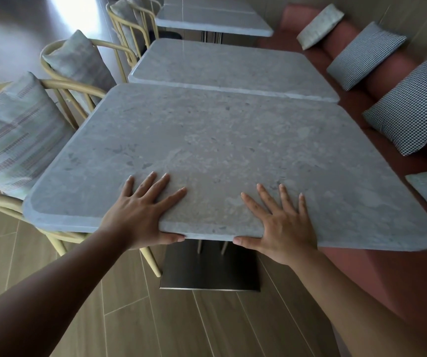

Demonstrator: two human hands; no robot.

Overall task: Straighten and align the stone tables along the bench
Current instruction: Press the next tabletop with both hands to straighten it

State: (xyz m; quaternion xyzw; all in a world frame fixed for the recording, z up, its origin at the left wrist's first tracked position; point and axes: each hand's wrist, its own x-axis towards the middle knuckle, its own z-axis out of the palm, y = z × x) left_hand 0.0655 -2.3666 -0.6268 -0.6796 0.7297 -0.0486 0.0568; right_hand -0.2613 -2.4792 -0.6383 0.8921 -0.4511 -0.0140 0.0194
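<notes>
Both hands clamp the near edge of the nearest stone table (220,155), left hand (142,207) and right hand (279,222) with fingers flat on top, thumbs beneath. Its far edge touches the second table (227,65); a hard shove could chip stone. Chairs (60,104) crowd left, the bench (387,266) right.

Nearest stone table (220,150): grey mottled stone top, matt, lightly pitted, chamfered edge. Its base plate (209,269), lower centre: dark brushed metal, dull sheen. Floor (207,325): wood-look planks, satin. Chairs (78,86) at left: pale yellow tubing, smooth, with woven cloth cushions. Bench (377,269) at right: terracotta upholstery, matt. Checked pillows (410,112): woven fabric.
</notes>
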